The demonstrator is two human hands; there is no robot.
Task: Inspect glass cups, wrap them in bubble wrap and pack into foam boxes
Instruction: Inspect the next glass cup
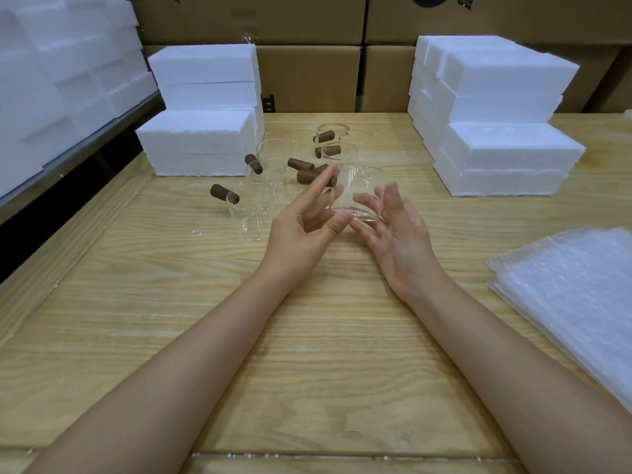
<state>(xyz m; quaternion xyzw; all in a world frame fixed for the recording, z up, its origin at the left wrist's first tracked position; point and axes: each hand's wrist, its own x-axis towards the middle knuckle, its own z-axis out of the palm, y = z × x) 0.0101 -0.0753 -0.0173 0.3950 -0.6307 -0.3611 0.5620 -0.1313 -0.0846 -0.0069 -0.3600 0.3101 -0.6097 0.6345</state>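
Note:
A clear glass cup (359, 191) with a brown handle is held tilted above the wooden table (307, 354), between both hands. My left hand (301, 230) pinches its left side and base rim with thumb and fingers. My right hand (400, 234) cups its right side and bottom with curled fingers. Several more clear glass cups with brown handles (273, 172) stand on the table behind and to the left. White foam boxes are stacked at the left (201, 131) and at the right (496, 124). A pile of bubble wrap sheets (581, 295) lies at the right edge.
Brown cardboard cartons (307, 35) form a wall behind the table. More white foam pieces (61, 70) fill a shelf at the far left. Small foam crumbs dot the table's front edge (222, 456).

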